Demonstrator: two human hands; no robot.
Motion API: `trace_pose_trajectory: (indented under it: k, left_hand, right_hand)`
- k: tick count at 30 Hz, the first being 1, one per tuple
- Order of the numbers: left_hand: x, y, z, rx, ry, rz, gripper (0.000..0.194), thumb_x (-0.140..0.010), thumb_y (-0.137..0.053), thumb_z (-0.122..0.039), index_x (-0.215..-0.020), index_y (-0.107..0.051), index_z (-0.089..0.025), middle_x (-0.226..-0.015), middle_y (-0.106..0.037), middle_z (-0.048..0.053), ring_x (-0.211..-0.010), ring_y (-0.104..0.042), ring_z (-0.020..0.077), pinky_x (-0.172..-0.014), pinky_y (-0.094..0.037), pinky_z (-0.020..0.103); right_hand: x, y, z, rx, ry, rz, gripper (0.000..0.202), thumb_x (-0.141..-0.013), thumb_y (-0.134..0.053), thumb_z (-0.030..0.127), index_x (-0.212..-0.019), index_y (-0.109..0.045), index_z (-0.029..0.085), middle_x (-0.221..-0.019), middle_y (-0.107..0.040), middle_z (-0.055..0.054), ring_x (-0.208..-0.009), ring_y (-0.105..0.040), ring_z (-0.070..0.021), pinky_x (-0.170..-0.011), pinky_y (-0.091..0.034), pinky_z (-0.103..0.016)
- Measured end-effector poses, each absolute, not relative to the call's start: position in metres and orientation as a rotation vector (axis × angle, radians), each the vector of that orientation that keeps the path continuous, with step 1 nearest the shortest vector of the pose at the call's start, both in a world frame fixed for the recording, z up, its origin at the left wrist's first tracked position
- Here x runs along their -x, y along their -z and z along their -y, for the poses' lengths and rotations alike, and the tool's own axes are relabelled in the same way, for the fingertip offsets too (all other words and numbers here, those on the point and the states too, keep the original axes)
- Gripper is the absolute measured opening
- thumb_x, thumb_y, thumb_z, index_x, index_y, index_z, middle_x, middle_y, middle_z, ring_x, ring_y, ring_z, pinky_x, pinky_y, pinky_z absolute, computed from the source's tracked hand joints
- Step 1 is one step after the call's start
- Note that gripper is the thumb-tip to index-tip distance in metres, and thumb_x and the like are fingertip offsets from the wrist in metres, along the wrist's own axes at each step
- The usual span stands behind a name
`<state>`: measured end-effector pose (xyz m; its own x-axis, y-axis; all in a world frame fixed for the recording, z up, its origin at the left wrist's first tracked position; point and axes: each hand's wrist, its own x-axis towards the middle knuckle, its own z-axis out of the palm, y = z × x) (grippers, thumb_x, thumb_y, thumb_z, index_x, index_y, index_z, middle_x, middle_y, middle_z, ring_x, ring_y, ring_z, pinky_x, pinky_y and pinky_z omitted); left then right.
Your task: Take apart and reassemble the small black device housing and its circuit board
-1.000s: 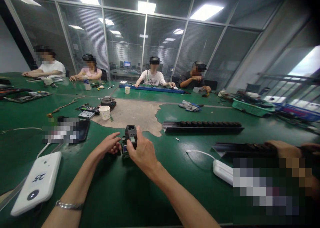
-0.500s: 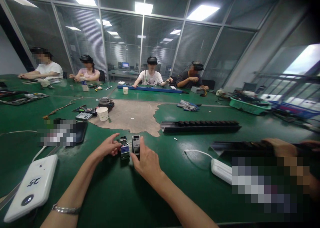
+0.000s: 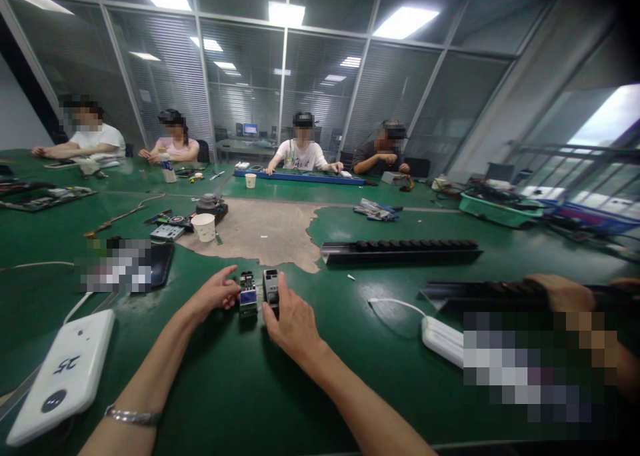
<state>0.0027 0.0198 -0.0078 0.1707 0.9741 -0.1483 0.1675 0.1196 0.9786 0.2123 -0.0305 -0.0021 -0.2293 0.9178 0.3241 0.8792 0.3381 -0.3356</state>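
Observation:
On the green table stand two small devices side by side, a narrow gap between them. The left one is a small electronic module [image 3: 248, 298] with a blue face on its near part. Beside it is a grey metal housing [image 3: 271, 284] with dark openings. My left hand [image 3: 220, 291] is at the left of the module, index finger stretched out and the other fingers curled, holding nothing visible. My right hand [image 3: 293, 319] lies along the right side of the grey housing, thumb at its near end and fingers along its side.
A white power bank [image 3: 63, 376] lies at the left. Farther off are a paper cup [image 3: 203, 228] and a black rail [image 3: 400, 253]. Another person's hand [image 3: 563, 293] is on a second rail at the right; a green basket [image 3: 500, 211] is behind.
The grey housing and my right hand have shifted very slightly left. My left hand has barely moved. Across the table, a person's raised hand has come down to the tabletop.

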Motion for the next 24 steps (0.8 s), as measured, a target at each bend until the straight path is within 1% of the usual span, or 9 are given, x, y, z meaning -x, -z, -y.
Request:
trace_pose_trajectory:
  k: [4,11,16,20,24]
  left_hand:
    - [-0.001,0.008,-0.020,-1.281,-0.875,-1.254,0.084,-0.075,-0.059,-0.025,-0.145,-0.014,-0.012,-0.061,-0.057,-0.003,-0.047,-0.051,0.0090,-0.045,-0.037,0.018]
    - [-0.001,0.011,-0.023,-1.280,-0.831,-1.319,0.081,-0.076,-0.051,-0.020,-0.145,-0.010,-0.009,-0.054,-0.057,-0.003,-0.045,-0.052,0.0116,-0.045,-0.039,0.020]
    - [0.000,0.009,-0.023,-1.217,-0.828,-1.324,0.077,-0.076,-0.048,-0.020,-0.145,-0.014,-0.012,-0.051,-0.054,-0.004,-0.043,-0.052,0.0113,-0.045,-0.039,0.019]
    - [0.001,0.009,-0.025,-1.178,-0.815,-1.340,0.071,-0.076,-0.046,-0.020,-0.143,-0.022,-0.016,-0.049,-0.051,-0.006,-0.040,-0.051,0.0104,-0.044,-0.039,0.019]
    - [0.003,0.011,-0.029,-1.218,-0.820,-1.453,0.070,-0.077,-0.043,-0.019,-0.143,-0.021,-0.015,-0.051,-0.054,-0.004,-0.040,-0.051,0.0111,-0.043,-0.040,0.020]
  right_hand:
    - [-0.210,-0.011,0.027,1.557,-0.101,2.095,0.069,-0.088,-0.042,0.040,-0.144,-0.014,0.010,-0.106,-0.061,-0.015,-0.092,-0.060,-0.0239,-0.081,-0.046,-0.035]
    - [-0.187,-0.036,0.024,1.474,-0.102,2.100,0.070,-0.088,-0.042,0.044,-0.143,-0.015,0.010,-0.102,-0.063,-0.014,-0.089,-0.062,-0.0245,-0.078,-0.046,-0.034]
    - [-0.167,-0.034,0.020,1.517,-0.119,2.153,0.067,-0.089,-0.039,0.047,-0.142,-0.018,0.013,-0.099,-0.064,-0.013,-0.085,-0.063,-0.0258,-0.074,-0.045,-0.035]
    - [-0.157,-0.036,0.017,1.544,-0.127,2.206,0.070,-0.087,-0.041,0.049,-0.141,-0.019,0.011,-0.096,-0.065,-0.014,-0.084,-0.063,-0.0272,-0.074,-0.045,-0.036]
    - [-0.153,-0.035,0.019,1.551,-0.111,2.244,0.071,-0.086,-0.042,0.048,-0.141,-0.019,0.009,-0.094,-0.064,-0.015,-0.084,-0.063,-0.0285,-0.073,-0.044,-0.037]
